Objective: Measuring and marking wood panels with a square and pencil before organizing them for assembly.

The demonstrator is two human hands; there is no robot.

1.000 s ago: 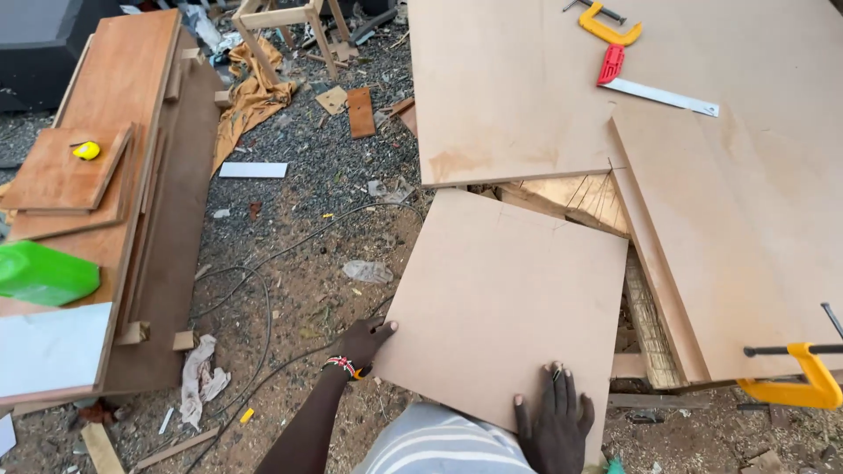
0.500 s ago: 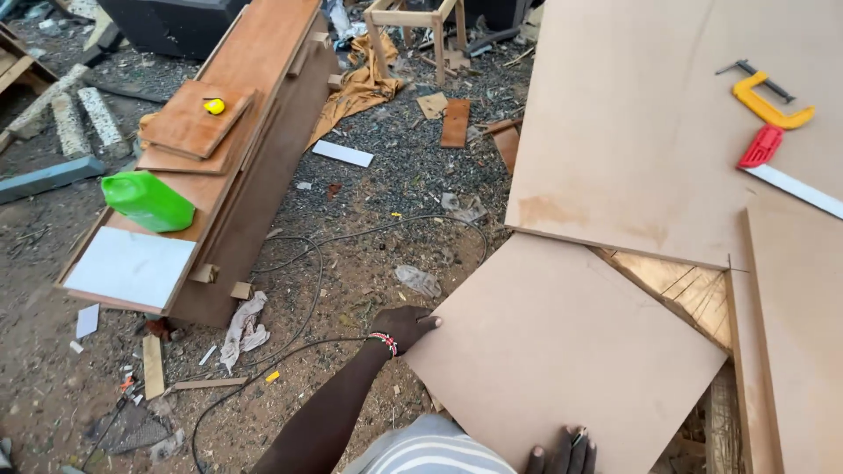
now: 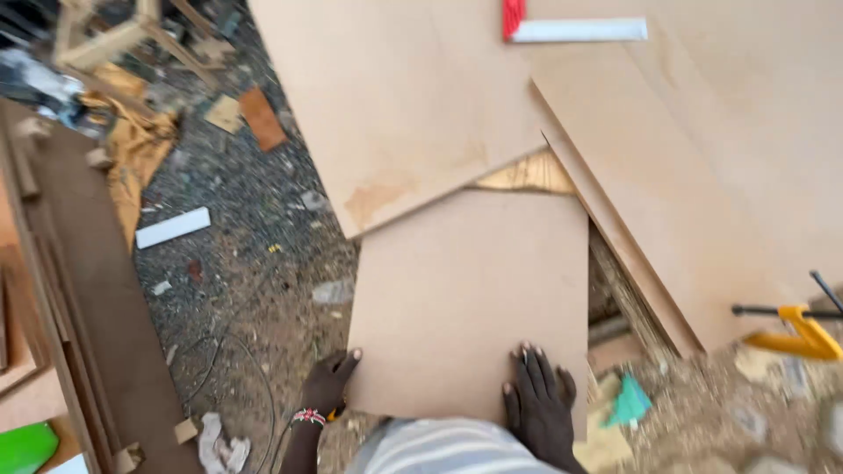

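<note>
The square board (image 3: pixel 470 303) had swung since 0.5 s earlier: its far edge now lay tucked under the large sheet (image 3: pixel 395 105), square to the person rather than angled. The left hand (image 3: pixel 329 386) gripped its near left corner, fingers curled on the edge. The right hand (image 3: pixel 537 399) lay flat on its near edge, fingers spread, pressing rather than grasping. Judged: the board was being positioned. 1 yellow clamp (image 3: pixel 803 332) sat well apart.

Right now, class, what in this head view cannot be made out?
- Yellow clamp: cut by right edge, blurred.
- Red-handled square: top cropped.
- Left hand: fingers behind the board.
- Right hand: wrist cut by bottom edge.
- Green object: mostly outside the corner.
</note>
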